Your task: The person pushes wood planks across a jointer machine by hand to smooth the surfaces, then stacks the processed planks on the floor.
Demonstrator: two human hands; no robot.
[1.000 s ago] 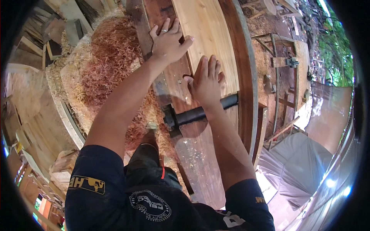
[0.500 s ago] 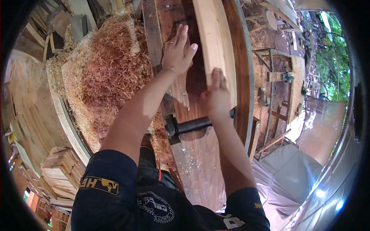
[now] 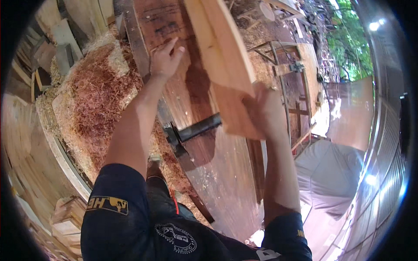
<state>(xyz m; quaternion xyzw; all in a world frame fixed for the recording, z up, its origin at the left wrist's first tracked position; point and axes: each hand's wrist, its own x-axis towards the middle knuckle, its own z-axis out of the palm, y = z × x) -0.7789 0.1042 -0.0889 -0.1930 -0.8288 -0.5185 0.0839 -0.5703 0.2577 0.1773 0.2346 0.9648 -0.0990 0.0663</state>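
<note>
A long pale wooden plank (image 3: 222,56) is tilted up off the dark wooden bench (image 3: 226,174), its near end over the bench's right side. My right hand (image 3: 264,108) grips the plank's right edge close to that end; some of its fingers are hidden. Farther left, my left hand (image 3: 166,59) is open over the bench's left side, thumb and fingers apart, holding nothing. A black bar (image 3: 198,128) with a bracket at its left end crosses the bench just nearer than my hands. Part of it is hidden by the plank.
Reddish wood shavings (image 3: 98,87) are heaped left of the bench. Stacked boards (image 3: 65,222) lie at the lower left. A metal frame stand (image 3: 285,82) is beyond the bench on the right, with a grey cover (image 3: 328,174) nearer.
The plank has gone from lying along the bench to being raised and tilted in my right hand, which has closed on its edge. The view has shifted too. My left hand remains empty.
</note>
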